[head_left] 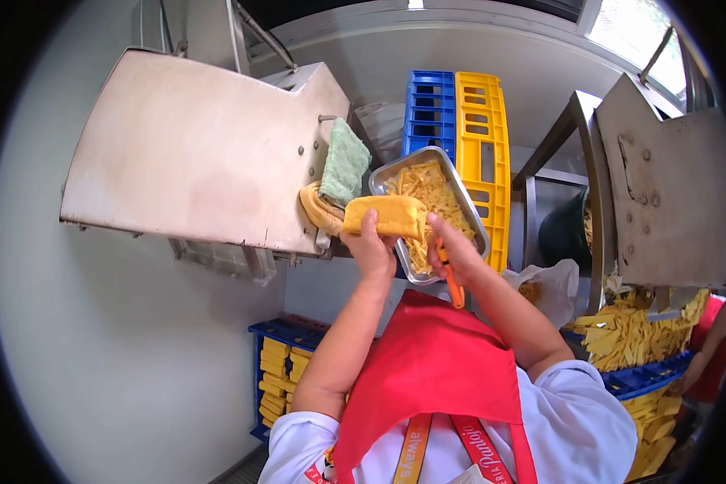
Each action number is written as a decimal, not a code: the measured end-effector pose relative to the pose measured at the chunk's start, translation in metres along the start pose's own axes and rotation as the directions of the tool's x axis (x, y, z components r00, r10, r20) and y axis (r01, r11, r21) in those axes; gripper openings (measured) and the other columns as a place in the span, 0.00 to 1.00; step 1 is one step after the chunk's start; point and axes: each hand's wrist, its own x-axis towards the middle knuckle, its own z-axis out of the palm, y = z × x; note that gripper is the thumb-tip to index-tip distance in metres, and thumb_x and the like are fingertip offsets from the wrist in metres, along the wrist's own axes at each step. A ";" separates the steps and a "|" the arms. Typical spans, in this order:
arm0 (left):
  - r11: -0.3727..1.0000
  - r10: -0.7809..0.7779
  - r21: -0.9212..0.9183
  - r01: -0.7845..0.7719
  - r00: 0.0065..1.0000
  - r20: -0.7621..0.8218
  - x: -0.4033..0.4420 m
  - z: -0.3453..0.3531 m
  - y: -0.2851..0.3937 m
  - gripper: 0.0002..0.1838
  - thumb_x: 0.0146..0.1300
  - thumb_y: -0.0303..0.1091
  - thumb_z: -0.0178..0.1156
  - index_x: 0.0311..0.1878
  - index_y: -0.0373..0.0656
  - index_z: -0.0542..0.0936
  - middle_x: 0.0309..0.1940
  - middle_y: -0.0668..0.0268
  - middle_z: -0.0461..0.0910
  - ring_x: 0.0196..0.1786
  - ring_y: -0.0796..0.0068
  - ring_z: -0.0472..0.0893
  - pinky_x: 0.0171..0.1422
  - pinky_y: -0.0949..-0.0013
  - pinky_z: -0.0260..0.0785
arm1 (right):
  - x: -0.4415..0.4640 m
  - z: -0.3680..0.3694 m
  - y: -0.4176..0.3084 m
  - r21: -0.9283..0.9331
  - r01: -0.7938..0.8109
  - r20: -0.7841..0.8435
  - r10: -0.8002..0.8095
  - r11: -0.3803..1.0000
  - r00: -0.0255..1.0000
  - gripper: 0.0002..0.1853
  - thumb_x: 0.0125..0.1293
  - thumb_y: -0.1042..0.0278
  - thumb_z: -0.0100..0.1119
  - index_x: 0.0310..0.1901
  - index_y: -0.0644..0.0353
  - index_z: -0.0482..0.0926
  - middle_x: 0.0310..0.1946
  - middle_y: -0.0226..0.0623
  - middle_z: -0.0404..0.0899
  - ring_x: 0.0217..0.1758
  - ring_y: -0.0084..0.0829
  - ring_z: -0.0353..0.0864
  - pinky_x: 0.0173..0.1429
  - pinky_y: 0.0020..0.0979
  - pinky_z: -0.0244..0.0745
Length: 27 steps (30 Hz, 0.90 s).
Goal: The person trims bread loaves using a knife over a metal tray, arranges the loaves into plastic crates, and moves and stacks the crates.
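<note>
Head view: the left hand's (371, 252) grip curls around 1 yellow rectangular block (385, 215), over the left side of the silver metal tray (477, 222) of yellow strips (431, 185). The right hand's (457, 248) grip, closed on 1 orange-handled tool (452, 278), is over the tray's near end.

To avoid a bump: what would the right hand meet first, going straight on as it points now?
The right hand would probably meet the end of the yellow block first; depth is unclear, so whether they touch I cannot tell.
</note>
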 end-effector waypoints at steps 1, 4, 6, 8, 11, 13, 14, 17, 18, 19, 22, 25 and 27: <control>1.000 0.008 -0.007 -0.008 1.000 -0.015 0.004 -0.004 0.007 0.26 0.63 0.35 0.61 0.59 0.44 0.59 0.51 0.59 0.72 0.48 0.66 0.81 0.42 0.60 0.83 | 0.005 -0.012 -0.003 -0.012 -0.010 0.011 0.010 1.000 1.000 0.31 0.64 0.34 0.54 0.27 0.61 0.75 0.15 0.30 0.66 0.13 0.22 0.63 0.18 0.25 0.60; 0.947 -0.063 0.313 0.071 0.997 -0.036 0.010 -0.009 0.021 0.30 0.60 0.39 0.68 0.57 0.39 0.62 0.43 0.58 0.77 0.39 0.67 0.83 0.38 0.62 0.82 | 0.006 -0.021 -0.025 -0.537 0.031 -0.202 -0.164 0.843 0.966 0.41 0.56 0.36 0.62 0.58 0.68 0.71 0.28 0.34 0.74 0.24 0.24 0.70 0.26 0.25 0.67; 0.904 0.030 0.426 -0.032 0.999 0.011 0.011 -0.008 0.019 0.31 0.60 0.41 0.69 0.57 0.38 0.62 0.45 0.58 0.76 0.40 0.68 0.82 0.37 0.65 0.81 | 0.004 -0.008 -0.025 -0.535 0.165 -0.103 -0.258 0.829 0.961 0.39 0.57 0.41 0.63 0.60 0.67 0.71 0.33 0.36 0.74 0.22 0.22 0.68 0.24 0.25 0.64; 0.853 0.054 0.517 -0.076 0.997 0.057 0.003 -0.004 0.013 0.39 0.60 0.52 0.68 0.63 0.38 0.59 0.49 0.58 0.72 0.43 0.69 0.79 0.35 0.69 0.77 | -0.002 0.002 -0.032 -0.608 0.281 0.080 -0.294 0.743 0.952 0.36 0.58 0.52 0.65 0.63 0.68 0.69 0.37 0.38 0.77 0.18 0.20 0.67 0.22 0.23 0.63; 0.890 0.014 0.455 0.003 0.999 -0.034 -0.007 0.000 0.017 0.45 0.61 0.58 0.65 0.69 0.40 0.55 0.51 0.59 0.69 0.49 0.65 0.76 0.39 0.65 0.77 | 0.025 -0.017 -0.023 -0.216 0.103 0.133 -0.076 0.971 0.988 0.39 0.57 0.52 0.66 0.64 0.69 0.67 0.31 0.34 0.76 0.16 0.20 0.68 0.20 0.22 0.63; 0.875 0.016 0.484 0.021 0.997 -0.072 -0.011 -0.002 0.014 0.45 0.62 0.63 0.59 0.71 0.43 0.54 0.54 0.58 0.70 0.55 0.64 0.75 0.47 0.62 0.77 | 0.023 -0.013 -0.017 -0.053 0.086 0.133 -0.078 0.995 0.988 0.35 0.59 0.54 0.64 0.63 0.68 0.69 0.31 0.33 0.76 0.12 0.18 0.65 0.18 0.21 0.60; 0.973 -0.152 0.190 0.131 0.984 0.098 -0.014 -0.003 0.013 0.42 0.63 0.64 0.57 0.68 0.43 0.59 0.55 0.59 0.71 0.52 0.65 0.77 0.49 0.62 0.77 | 0.021 -0.011 -0.013 -0.018 0.004 0.170 -0.001 1.000 0.985 0.34 0.60 0.52 0.64 0.62 0.68 0.70 0.31 0.33 0.76 0.12 0.18 0.64 0.17 0.21 0.60; 0.927 -0.265 -0.152 0.343 0.886 0.382 -0.011 -0.015 0.014 0.38 0.65 0.66 0.53 0.65 0.43 0.65 0.55 0.58 0.74 0.53 0.64 0.79 0.55 0.59 0.75 | 0.018 -0.008 -0.010 -0.146 -0.062 0.253 0.098 0.987 0.962 0.33 0.64 0.43 0.60 0.59 0.65 0.73 0.34 0.35 0.79 0.17 0.25 0.73 0.22 0.23 0.68; 0.942 -0.247 -0.110 0.316 0.877 0.412 -0.009 -0.017 0.015 0.39 0.65 0.65 0.54 0.66 0.42 0.64 0.55 0.58 0.74 0.54 0.65 0.78 0.57 0.60 0.75 | 0.016 -0.007 -0.009 -0.353 0.089 0.173 -0.028 0.931 0.984 0.32 0.65 0.39 0.55 0.57 0.63 0.75 0.35 0.38 0.80 0.24 0.32 0.76 0.29 0.29 0.71; 0.955 -0.230 -0.070 0.289 0.867 0.443 -0.006 -0.019 0.015 0.40 0.65 0.63 0.55 0.67 0.41 0.63 0.56 0.58 0.74 0.56 0.65 0.78 0.59 0.60 0.74 | 0.014 -0.007 -0.009 -0.553 0.208 0.120 -0.170 0.807 0.978 0.32 0.67 0.36 0.50 0.54 0.61 0.78 0.37 0.42 0.82 0.30 0.39 0.80 0.36 0.35 0.73; 0.964 -0.235 -0.023 0.265 0.889 0.393 0.001 -0.020 0.014 0.40 0.64 0.63 0.57 0.65 0.37 0.65 0.54 0.58 0.75 0.54 0.66 0.79 0.58 0.60 0.75 | 0.006 -0.007 -0.011 -0.799 0.298 0.108 -0.362 0.522 0.926 0.32 0.69 0.34 0.45 0.46 0.59 0.82 0.34 0.48 0.83 0.36 0.47 0.83 0.42 0.43 0.75; 0.963 -0.259 0.033 0.268 0.878 0.402 -0.003 -0.012 0.019 0.41 0.62 0.63 0.59 0.65 0.36 0.66 0.54 0.58 0.75 0.55 0.66 0.79 0.58 0.61 0.76 | -0.010 0.006 -0.020 -0.893 0.289 0.105 -0.466 0.344 0.879 0.29 0.68 0.37 0.48 0.34 0.57 0.85 0.23 0.48 0.80 0.34 0.50 0.82 0.39 0.46 0.74; 0.957 -0.275 0.031 0.290 0.864 0.421 -0.004 -0.009 0.020 0.42 0.62 0.64 0.59 0.64 0.36 0.66 0.54 0.59 0.76 0.55 0.67 0.79 0.57 0.62 0.76 | -0.009 0.004 -0.020 -0.944 0.297 0.176 -0.547 0.141 0.818 0.28 0.67 0.38 0.50 0.31 0.57 0.85 0.23 0.47 0.80 0.30 0.49 0.82 0.36 0.47 0.74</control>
